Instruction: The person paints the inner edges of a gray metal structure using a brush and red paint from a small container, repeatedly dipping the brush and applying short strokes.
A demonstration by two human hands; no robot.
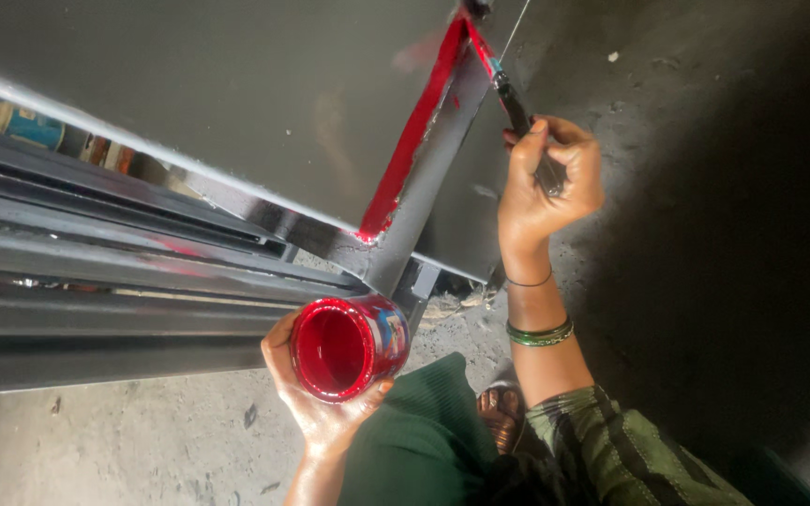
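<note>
While the left hand [316, 403] is cupping an open paint can [347, 345] from below, fingers wrapped around its body and its inside coated in red paint, the right hand [546, 183] is gripping a dark-handled paintbrush [520, 111] closed in its fist. Its bristle end is reaching up toward the top of a red-painted strip [412, 136] running along a grey metal frame [424, 183]. Green bangles [540, 333] are circling the right wrist, above the concrete floor [142, 440].

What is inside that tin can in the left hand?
The tin can in the left hand shows glossy red paint coating its inner walls and rim. Its depth is hidden in shadow.
</note>
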